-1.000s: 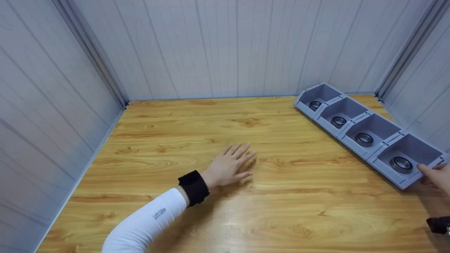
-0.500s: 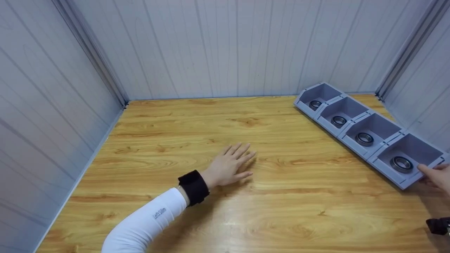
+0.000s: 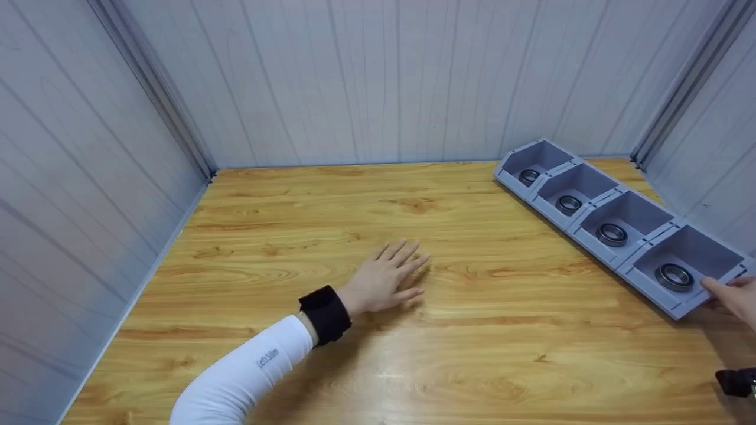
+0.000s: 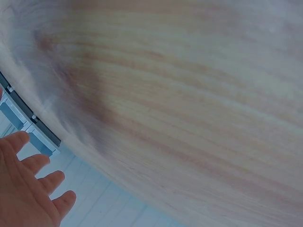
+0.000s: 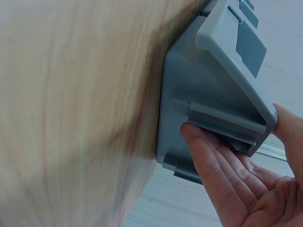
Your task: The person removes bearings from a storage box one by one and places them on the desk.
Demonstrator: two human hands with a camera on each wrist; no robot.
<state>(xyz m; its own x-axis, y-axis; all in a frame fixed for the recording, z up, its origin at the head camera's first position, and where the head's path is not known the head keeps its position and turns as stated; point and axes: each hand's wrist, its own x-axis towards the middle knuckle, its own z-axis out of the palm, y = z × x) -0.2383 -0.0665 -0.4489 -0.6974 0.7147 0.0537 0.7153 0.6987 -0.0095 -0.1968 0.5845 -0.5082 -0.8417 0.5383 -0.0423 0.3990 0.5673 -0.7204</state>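
Observation:
A joined row of several grey storage bins (image 3: 618,267) stands at the right of the wooden table, running diagonally. In each bin lies one round metal ball bearing, the nearest bearing (image 3: 672,285) being close to the right hand. My right hand (image 3: 735,298) grips the side wall of the nearest bin, thumb over the rim. In the right wrist view its fingers (image 5: 208,161) press on the outer side wall (image 5: 189,75), under a moulded rail. My left hand (image 3: 384,280), fingers spread, is at the middle of the table and holds nothing; the left wrist view shows its straight fingers (image 4: 50,181).
The wood-grain table (image 3: 307,224) is bounded by a white panelled back wall (image 3: 378,82) and side walls. The bins' far end stands near the back wall. A black wristband (image 3: 325,316) and a white sleeve (image 3: 248,366) cover the left arm.

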